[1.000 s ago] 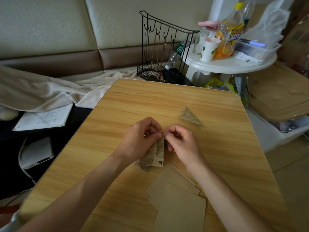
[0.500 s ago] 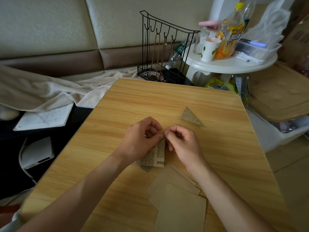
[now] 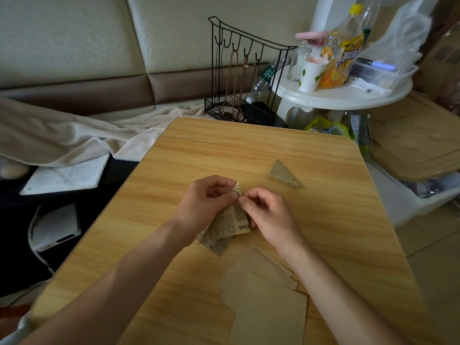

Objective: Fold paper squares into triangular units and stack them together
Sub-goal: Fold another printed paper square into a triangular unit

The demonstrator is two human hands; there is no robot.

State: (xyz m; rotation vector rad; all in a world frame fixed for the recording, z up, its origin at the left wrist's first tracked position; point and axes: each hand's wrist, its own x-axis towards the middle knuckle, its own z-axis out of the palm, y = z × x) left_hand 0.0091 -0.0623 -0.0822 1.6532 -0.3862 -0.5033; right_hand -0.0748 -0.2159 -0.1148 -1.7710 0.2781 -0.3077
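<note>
newsprint paper (image 3: pixel 230 220) sits pinched between both hands, left hand (image 3: pixel 206 202) and right hand (image 3: pixel 270 212) gripping its top.

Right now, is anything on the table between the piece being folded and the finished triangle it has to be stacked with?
Nothing visible. Both the left hand and right hand pinch the newsprint piece; only bare table lies between it and the folded triangle, up and to the right.
</note>
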